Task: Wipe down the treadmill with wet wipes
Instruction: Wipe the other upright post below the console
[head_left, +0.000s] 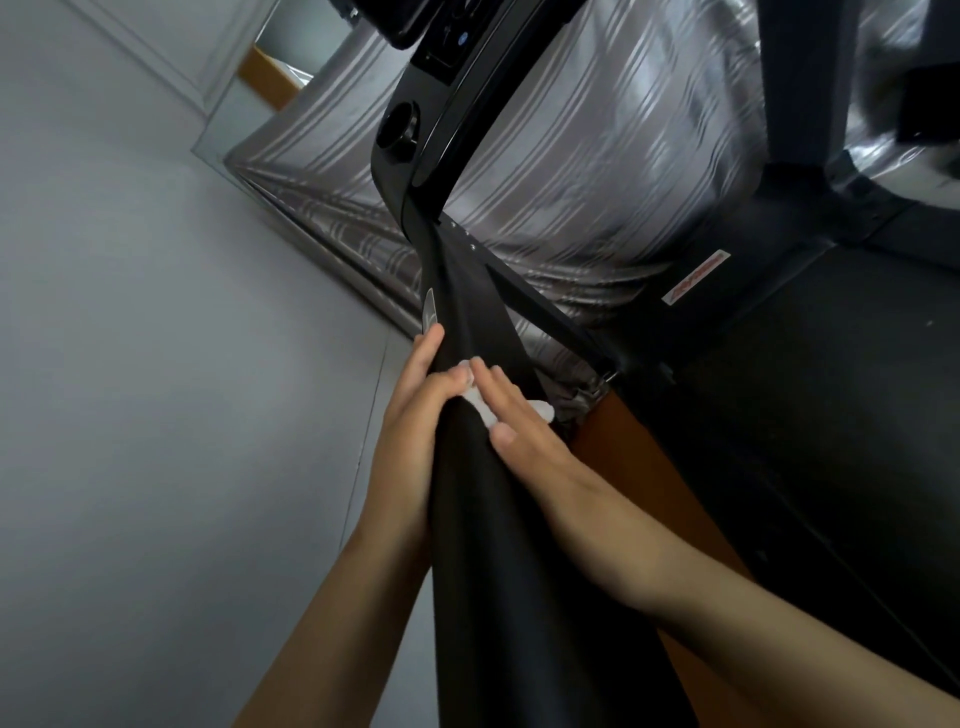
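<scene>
You have a strip of brown floor (623, 454) showing beside the treadmill (805, 467), whose black deck lies directly on it. The hem of the striped curtain (597, 156) bunches at the strip's far end. Whether the hem touches the floor cannot be confirmed from your view.

Red-lettered sticker (696, 277) on treadmill (779, 415), lettering too blurred
</scene>
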